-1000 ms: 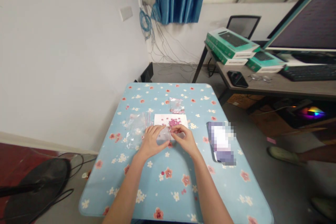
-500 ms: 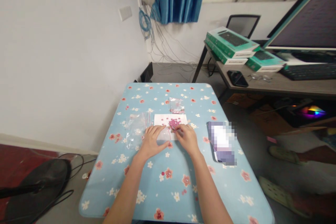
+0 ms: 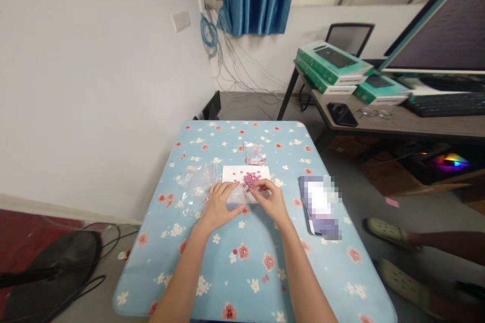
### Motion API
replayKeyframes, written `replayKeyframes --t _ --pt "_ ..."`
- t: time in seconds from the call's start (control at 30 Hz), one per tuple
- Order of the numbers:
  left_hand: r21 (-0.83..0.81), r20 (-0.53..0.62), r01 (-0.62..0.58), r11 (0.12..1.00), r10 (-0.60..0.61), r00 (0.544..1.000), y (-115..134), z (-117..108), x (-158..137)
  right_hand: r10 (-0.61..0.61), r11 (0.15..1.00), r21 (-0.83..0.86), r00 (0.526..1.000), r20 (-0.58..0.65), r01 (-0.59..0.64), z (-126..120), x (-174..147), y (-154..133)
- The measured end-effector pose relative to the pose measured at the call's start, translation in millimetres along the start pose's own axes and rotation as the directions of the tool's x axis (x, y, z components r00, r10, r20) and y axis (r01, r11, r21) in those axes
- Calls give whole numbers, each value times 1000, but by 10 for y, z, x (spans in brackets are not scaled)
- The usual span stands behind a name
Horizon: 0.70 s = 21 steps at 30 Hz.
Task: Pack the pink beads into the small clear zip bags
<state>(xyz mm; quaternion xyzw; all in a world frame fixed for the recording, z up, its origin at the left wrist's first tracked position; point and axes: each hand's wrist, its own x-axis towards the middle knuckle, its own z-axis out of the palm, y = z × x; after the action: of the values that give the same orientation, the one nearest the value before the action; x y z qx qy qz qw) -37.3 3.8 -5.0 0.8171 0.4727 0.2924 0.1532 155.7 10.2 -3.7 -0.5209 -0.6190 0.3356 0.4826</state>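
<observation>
Pink beads (image 3: 250,177) lie in a loose cluster on a white sheet of paper (image 3: 226,169) near the middle of the table. My left hand (image 3: 219,205) rests at the sheet's lower left, thumb stretched away from the fingers, holding a small clear zip bag (image 3: 237,195) at its edge. Beside the bag's mouth, my right hand (image 3: 272,201) has thumb and forefinger pinched together at the near side of the beads. What sits between those fingertips is too small to make out. Some beads are hidden behind my right fingers.
Clear plastic bags (image 3: 197,186) lie left of the sheet, and a small bag (image 3: 255,153) with pinkish contents lies beyond it. A phone (image 3: 307,212) rests on the flowered table (image 3: 212,272) at right. A desk (image 3: 401,120) holds green keyboard boxes (image 3: 333,63). Someone's feet show below.
My right fingertips have shifted slightly left toward the zip bag. My left hand stays almost still. At right, the other person's feet have moved.
</observation>
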Motion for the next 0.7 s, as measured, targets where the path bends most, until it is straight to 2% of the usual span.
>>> replayKeyframes --t 0.3,0.43,0.57,0.7 --pt "-5 9 1 1000 -1 1000 13 -2 0 2 996 88 995 99 -11 84 -31 -74" --pt "-5 7 -1 1000 1 1000 1 4 -3 7 997 74 997 73 -13 54 -17 -48" --pt "-10 8 -2 1000 2 1000 -7 4 -5 -13 998 -63 1000 8 13 -12 -1 37" --pt "-11 1 -1 1000 1 1000 9 -8 -4 -35 963 -267 999 34 43 -49 2 100"
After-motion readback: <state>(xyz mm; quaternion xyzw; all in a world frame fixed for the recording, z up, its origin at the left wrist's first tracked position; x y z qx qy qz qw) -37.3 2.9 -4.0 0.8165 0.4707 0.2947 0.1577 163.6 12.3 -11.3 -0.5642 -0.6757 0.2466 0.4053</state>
